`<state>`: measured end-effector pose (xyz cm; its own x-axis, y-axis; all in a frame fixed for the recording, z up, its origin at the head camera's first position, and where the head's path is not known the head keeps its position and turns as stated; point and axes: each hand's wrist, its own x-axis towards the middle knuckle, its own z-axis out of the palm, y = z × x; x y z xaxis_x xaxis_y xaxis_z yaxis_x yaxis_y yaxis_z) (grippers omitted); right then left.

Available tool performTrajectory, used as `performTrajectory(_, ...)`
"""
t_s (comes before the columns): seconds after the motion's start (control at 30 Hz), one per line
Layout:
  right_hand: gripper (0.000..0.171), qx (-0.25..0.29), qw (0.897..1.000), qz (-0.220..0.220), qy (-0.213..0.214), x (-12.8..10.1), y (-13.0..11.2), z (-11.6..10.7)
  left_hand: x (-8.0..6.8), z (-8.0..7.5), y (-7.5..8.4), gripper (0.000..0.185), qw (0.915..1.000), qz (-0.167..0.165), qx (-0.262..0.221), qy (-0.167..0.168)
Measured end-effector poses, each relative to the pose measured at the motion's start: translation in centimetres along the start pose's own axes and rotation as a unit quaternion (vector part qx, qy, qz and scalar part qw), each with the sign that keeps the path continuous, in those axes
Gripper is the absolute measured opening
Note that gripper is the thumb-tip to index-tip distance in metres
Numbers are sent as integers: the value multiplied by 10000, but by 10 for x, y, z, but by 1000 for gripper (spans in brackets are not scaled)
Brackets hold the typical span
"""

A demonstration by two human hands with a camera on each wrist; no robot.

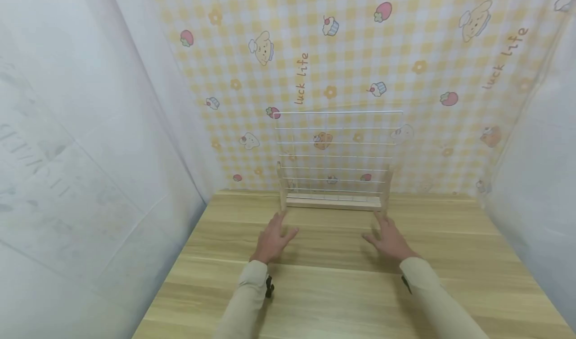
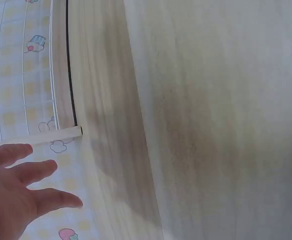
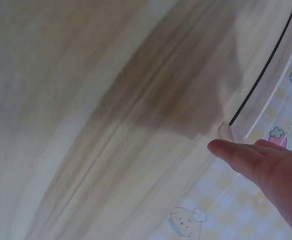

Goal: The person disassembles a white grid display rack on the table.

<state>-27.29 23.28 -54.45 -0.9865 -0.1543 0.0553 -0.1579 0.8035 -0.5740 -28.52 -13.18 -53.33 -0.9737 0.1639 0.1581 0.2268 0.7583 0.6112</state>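
Observation:
A rack with a white wire grid and a wooden base stands upright at the back of the table. My left hand is just in front of the rack's left wooden post, fingers spread and thumb pointing inward. Mirroring it, my right hand hovers before the right wooden post with its fingers extended. Neither hand holds anything. In the left wrist view the fingers lie beside a wooden end piece. Whether the right fingertips touch the rack I cannot tell.
The wood-grain table spreads around both arms. Behind the rack hangs a yellow checked cloth with cartoon prints. Pale sheets close in the left side and right side.

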Motion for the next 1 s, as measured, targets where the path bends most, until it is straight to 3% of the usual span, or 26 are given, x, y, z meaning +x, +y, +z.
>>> performTrajectory(0.3,88,542,9979,-177,300,15,9,-20,21,-12,-3,69,9960,-40,-887,87)
performTrajectory(0.63,84,413,9985,-43,356,36,8,-51,42,-29,-4,69,9938,-77,-1068,290)
performTrajectory(0.8,89,657,9971,220,300,45,2,-74,56,-44,-1,66,9914,-122,-1258,351)
performTrajectory(1.0,94,411,9982,175,408,57,-7,-95,75,-57,7,63,9849,-40,-1644,547)
